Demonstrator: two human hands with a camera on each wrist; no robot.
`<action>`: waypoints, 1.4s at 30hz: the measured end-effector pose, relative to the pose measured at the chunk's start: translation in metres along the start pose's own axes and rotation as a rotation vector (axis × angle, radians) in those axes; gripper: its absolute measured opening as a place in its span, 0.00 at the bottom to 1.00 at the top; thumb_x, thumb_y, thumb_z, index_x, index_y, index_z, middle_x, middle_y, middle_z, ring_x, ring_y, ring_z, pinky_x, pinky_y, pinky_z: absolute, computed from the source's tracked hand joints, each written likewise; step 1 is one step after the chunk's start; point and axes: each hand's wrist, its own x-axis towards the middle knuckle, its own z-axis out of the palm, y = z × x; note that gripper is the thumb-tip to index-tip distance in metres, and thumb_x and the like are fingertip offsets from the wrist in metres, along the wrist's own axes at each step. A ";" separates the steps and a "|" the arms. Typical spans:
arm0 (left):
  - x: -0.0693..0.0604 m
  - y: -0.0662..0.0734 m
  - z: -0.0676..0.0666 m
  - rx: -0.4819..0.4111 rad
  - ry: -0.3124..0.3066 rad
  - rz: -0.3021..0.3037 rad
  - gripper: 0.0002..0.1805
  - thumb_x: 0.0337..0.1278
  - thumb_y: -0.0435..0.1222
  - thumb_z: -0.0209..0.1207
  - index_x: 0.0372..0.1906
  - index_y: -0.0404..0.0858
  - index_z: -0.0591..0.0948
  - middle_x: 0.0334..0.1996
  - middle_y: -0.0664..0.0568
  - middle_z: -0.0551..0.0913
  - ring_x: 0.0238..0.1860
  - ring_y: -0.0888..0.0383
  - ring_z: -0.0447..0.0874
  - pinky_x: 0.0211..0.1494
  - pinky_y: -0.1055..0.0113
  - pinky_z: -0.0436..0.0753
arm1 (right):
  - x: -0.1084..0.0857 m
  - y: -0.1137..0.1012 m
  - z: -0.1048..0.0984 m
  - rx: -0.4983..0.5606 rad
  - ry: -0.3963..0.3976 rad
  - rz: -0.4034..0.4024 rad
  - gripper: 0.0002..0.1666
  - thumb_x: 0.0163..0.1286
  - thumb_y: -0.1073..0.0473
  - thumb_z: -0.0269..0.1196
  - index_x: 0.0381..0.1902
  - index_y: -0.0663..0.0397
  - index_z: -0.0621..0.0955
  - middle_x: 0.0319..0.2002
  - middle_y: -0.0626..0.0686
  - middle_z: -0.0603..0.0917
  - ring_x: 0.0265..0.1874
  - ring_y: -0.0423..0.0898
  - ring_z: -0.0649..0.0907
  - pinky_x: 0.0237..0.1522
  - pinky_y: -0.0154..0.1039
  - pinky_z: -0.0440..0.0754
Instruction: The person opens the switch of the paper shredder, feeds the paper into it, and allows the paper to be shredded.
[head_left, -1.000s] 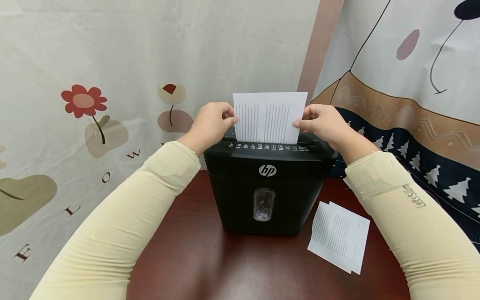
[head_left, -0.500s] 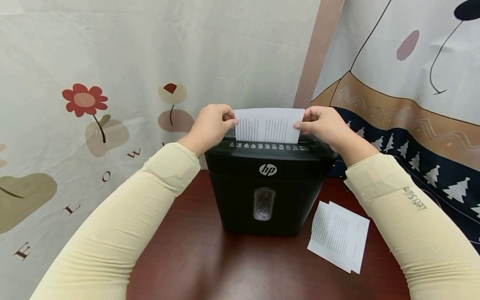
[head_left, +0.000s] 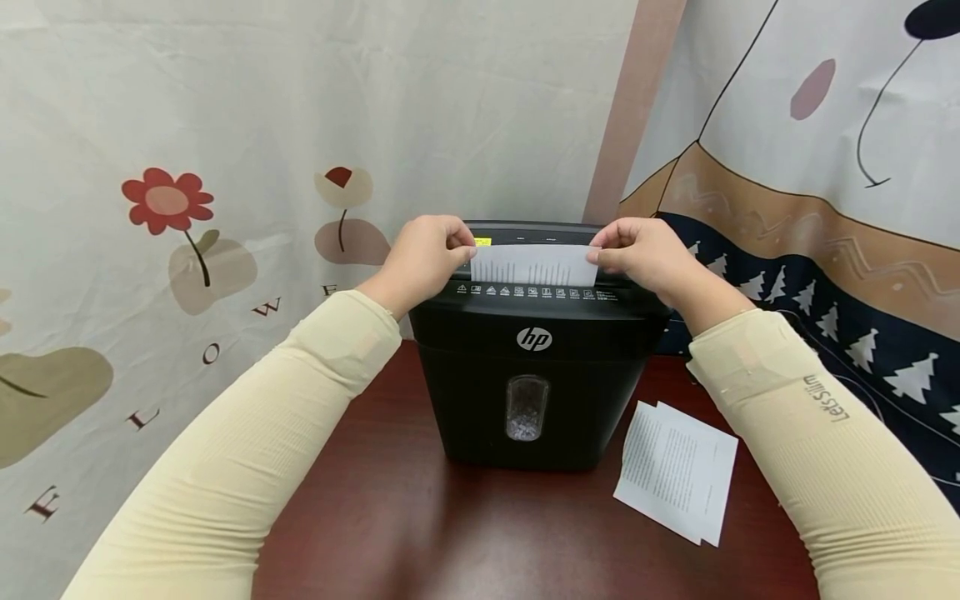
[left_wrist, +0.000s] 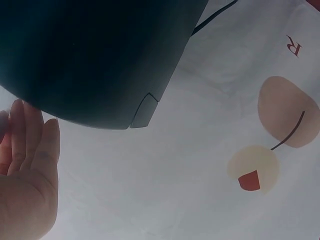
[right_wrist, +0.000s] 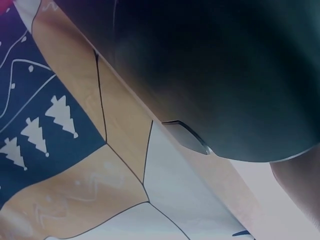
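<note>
A black HP paper shredder [head_left: 472,383] stands upright on the table, with white shreds behind its clear front window [head_left: 527,408]. From its top slot rises a short strip of a printed sheet of paper [head_left: 534,265]. My left hand [head_left: 426,257] pinches the sheet near its upper left corner. At the opposite corner, my right hand [head_left: 647,257] holds it between thumb and fingers. In the left wrist view, the left hand [left_wrist: 32,175] appears beside the shredder's underside [left_wrist: 90,65]. The right wrist view shows mostly the shredder body [right_wrist: 215,85]; the fingertips are hidden there.
Two overlapping printed sheets [head_left: 671,471] lie on the dark red table [head_left: 375,517], right of the shredder. A patterned curtain [head_left: 262,100] hangs close behind. A thin dark cord [left_wrist: 215,17] shows beside the shredder in the left wrist view.
The sheet has sunk steadily into the shredder's slot, leaving only a low strip showing. Both hands have lowered slightly with it, and a yellow label behind it has come into view.
</note>
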 end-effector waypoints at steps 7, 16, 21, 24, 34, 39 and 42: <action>-0.001 0.001 0.001 0.003 -0.007 -0.002 0.08 0.67 0.35 0.56 0.44 0.36 0.82 0.39 0.46 0.83 0.41 0.51 0.77 0.45 0.60 0.77 | 0.002 0.004 0.001 -0.015 -0.011 -0.007 0.12 0.69 0.60 0.61 0.46 0.63 0.79 0.40 0.52 0.83 0.40 0.44 0.79 0.49 0.39 0.78; -0.002 -0.003 0.002 -0.011 -0.002 0.014 0.08 0.67 0.34 0.56 0.43 0.35 0.82 0.38 0.45 0.83 0.40 0.51 0.78 0.45 0.60 0.77 | -0.002 0.005 0.001 -0.018 0.000 -0.012 0.12 0.69 0.60 0.61 0.46 0.63 0.79 0.43 0.57 0.83 0.42 0.49 0.81 0.55 0.49 0.77; -0.006 -0.007 0.001 -0.001 0.017 0.028 0.07 0.66 0.34 0.56 0.43 0.35 0.82 0.38 0.45 0.83 0.40 0.51 0.78 0.47 0.59 0.77 | -0.006 0.008 0.001 -0.030 0.031 -0.008 0.13 0.70 0.59 0.61 0.47 0.62 0.79 0.46 0.60 0.82 0.43 0.52 0.80 0.56 0.51 0.76; -0.008 -0.010 0.002 0.009 0.021 0.040 0.08 0.66 0.34 0.56 0.43 0.35 0.81 0.39 0.46 0.83 0.41 0.51 0.78 0.48 0.59 0.77 | -0.010 0.010 0.001 -0.051 0.061 -0.011 0.13 0.70 0.60 0.60 0.48 0.62 0.79 0.47 0.61 0.81 0.44 0.53 0.78 0.55 0.50 0.76; -0.021 -0.018 0.003 0.069 0.095 0.108 0.09 0.65 0.36 0.57 0.46 0.36 0.80 0.43 0.47 0.84 0.44 0.52 0.80 0.51 0.57 0.77 | -0.024 0.016 -0.001 -0.157 0.203 -0.087 0.12 0.71 0.59 0.58 0.48 0.60 0.79 0.46 0.62 0.82 0.44 0.53 0.77 0.44 0.45 0.74; -0.030 -0.024 0.004 0.134 0.126 0.173 0.14 0.65 0.37 0.58 0.51 0.35 0.80 0.49 0.45 0.82 0.51 0.50 0.79 0.56 0.55 0.77 | -0.031 0.023 -0.005 -0.163 0.264 -0.101 0.15 0.72 0.58 0.58 0.52 0.60 0.78 0.49 0.63 0.81 0.48 0.55 0.76 0.48 0.50 0.74; -0.036 -0.029 0.006 0.165 0.146 0.213 0.16 0.64 0.38 0.58 0.53 0.34 0.80 0.52 0.44 0.81 0.53 0.49 0.78 0.57 0.54 0.77 | -0.035 0.029 -0.007 -0.157 0.299 -0.111 0.18 0.71 0.57 0.58 0.55 0.60 0.78 0.50 0.63 0.80 0.47 0.56 0.77 0.49 0.50 0.76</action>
